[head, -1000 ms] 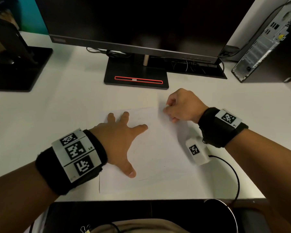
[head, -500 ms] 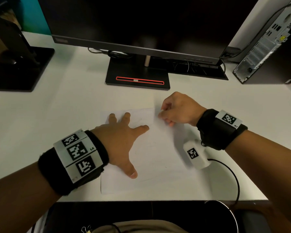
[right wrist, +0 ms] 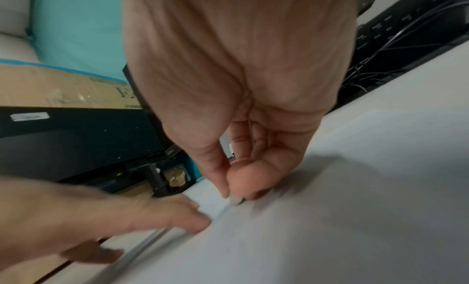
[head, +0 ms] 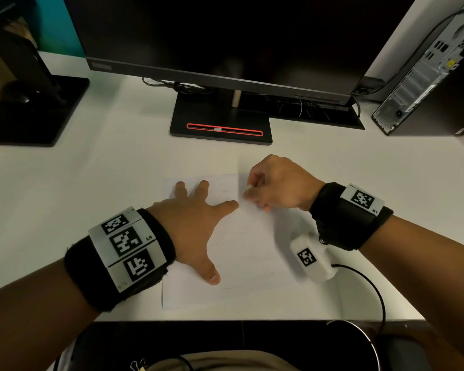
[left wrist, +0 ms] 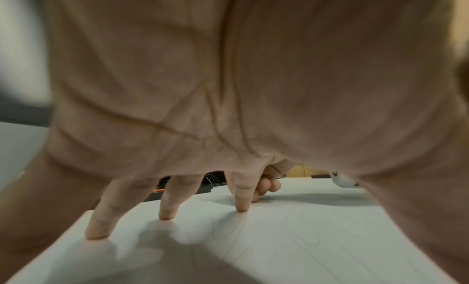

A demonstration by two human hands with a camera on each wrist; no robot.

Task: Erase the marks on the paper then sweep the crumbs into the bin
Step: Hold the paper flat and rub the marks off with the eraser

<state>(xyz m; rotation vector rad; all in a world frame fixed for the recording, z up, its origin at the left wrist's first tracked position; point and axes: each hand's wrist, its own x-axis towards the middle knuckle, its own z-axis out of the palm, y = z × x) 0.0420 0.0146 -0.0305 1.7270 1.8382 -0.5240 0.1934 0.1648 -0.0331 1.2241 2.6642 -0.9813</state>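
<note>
The paper is a thin white sheet, flat on the smooth white surface, and faint pencil marks run over it in loose curved lines. My left hand lies flat on the sheet with the fingers spread and straight, and the fingertips press it down. My right hand is closed in a pinch around a small pale eraser, whose rounded end touches the paper near its far edge, just beside my left index finger. Compared with a second ago, my right hand has moved a little toward me and to the left along that edge, while my left hand has stayed in the same place. Behind the paper stands a dark monitor on a flat black base with a red line, and a grey computer case stands at the far right. A black stand is at the far left. The rim of a round black bin shows below the near edge of the surface, at my right. A white camera block under my right wrist covers part of the sheet.
</note>
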